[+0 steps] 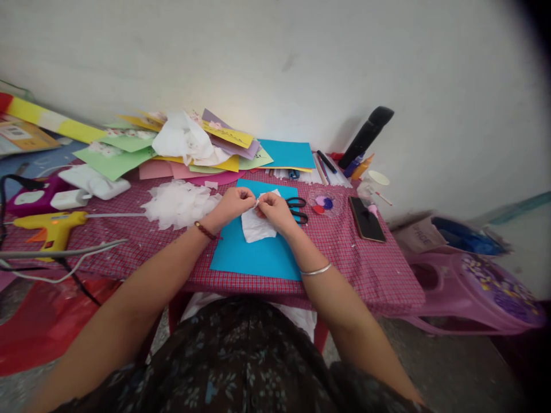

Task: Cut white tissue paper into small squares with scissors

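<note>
My left hand (237,202) and my right hand (274,207) meet above a sheet of blue paper (241,256), fingertips pinched close together. Between them shows a small white piece (257,202), apparently tissue, mostly covered by the fingers. A crumpled white tissue (259,228) lies on the blue sheet just under my hands. Black-handled scissors (297,211) rest at the sheet's right edge, their blades out of sight. Left of my left hand is a heap of thin white pieces (176,203).
A yellow glue gun (52,229) and cables lie on the left. Coloured cards (124,156) pile up along the wall. To the right are a plastic tray with paint-like colours (323,204), a phone (367,219), pens (326,162) and a black bottle-like object (365,137).
</note>
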Demonstrator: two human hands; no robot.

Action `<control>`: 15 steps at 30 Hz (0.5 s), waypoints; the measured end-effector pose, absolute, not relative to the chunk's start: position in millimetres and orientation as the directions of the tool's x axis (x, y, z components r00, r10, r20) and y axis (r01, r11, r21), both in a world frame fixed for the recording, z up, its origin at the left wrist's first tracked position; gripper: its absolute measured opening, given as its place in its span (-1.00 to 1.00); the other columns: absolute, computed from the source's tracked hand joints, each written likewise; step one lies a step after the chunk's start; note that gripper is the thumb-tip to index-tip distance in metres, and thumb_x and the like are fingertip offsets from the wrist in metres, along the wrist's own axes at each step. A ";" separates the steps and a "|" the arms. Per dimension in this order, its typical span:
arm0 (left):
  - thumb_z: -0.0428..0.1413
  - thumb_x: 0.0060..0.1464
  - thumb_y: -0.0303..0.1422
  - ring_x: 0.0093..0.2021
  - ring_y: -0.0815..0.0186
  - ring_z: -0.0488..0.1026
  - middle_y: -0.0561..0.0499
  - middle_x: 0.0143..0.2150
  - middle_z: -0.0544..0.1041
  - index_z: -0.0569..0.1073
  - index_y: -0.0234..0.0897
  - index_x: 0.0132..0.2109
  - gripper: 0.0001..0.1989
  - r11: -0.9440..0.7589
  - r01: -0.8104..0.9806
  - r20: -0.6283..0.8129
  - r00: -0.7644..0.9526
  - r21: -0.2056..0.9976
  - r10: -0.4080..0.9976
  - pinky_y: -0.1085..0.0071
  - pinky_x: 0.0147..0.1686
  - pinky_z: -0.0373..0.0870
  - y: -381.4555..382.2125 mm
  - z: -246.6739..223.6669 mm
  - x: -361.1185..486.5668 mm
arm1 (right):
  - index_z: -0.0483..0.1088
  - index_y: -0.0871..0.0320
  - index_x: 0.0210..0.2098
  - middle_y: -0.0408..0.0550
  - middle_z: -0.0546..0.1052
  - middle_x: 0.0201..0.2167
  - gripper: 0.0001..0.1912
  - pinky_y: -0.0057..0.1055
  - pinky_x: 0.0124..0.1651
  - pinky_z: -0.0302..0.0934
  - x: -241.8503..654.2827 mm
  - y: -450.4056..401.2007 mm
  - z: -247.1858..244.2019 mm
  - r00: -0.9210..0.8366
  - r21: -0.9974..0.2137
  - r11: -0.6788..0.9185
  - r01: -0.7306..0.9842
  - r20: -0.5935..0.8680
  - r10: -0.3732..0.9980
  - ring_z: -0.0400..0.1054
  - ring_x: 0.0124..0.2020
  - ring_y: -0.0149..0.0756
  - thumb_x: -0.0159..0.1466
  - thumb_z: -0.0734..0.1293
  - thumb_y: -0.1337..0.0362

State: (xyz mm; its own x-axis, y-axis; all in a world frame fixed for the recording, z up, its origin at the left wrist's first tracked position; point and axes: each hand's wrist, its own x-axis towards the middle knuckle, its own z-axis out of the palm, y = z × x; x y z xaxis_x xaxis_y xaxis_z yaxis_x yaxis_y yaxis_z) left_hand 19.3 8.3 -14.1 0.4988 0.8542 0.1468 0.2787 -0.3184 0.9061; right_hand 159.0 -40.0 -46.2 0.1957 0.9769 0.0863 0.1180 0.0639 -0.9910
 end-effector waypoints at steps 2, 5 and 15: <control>0.07 -0.12 -0.45 -0.58 0.43 0.22 0.11 -0.61 0.33 0.39 -0.29 -0.50 -0.94 -0.286 0.246 0.129 0.507 0.926 0.852 0.47 -0.57 0.09 8.9 -15.6 19.8 | 0.27 0.10 -0.50 -0.26 0.39 -0.65 -0.91 -0.48 -0.50 0.14 158.8 -40.3 -45.4 0.196 -0.994 0.057 0.096 0.075 0.978 0.27 -0.61 -0.40 0.11 0.25 0.37; 0.07 -0.11 -0.45 -0.58 0.43 0.27 0.10 -0.61 0.34 0.39 -0.29 -0.49 -0.95 -0.250 0.195 0.115 0.524 0.948 0.844 0.49 -0.55 0.16 10.4 -17.9 20.0 | 0.27 0.10 -0.50 -0.26 0.40 -0.65 -0.92 -0.48 -0.50 0.14 159.4 -41.0 -45.1 0.190 -0.996 0.056 0.064 0.067 0.979 0.27 -0.61 -0.41 0.11 0.26 0.37; 0.10 -0.11 -0.44 -0.53 0.40 0.38 0.06 -0.57 0.46 0.48 -0.30 -0.45 -0.94 -0.258 0.204 0.097 0.578 0.944 0.810 0.49 -0.50 0.26 15.6 -21.8 17.9 | 0.30 0.11 -0.46 -0.28 0.41 -0.61 -0.84 -0.50 -0.48 0.17 161.3 -38.4 -48.2 0.166 -0.997 0.064 -0.040 0.057 0.984 0.25 -0.62 -0.46 -0.01 0.19 0.47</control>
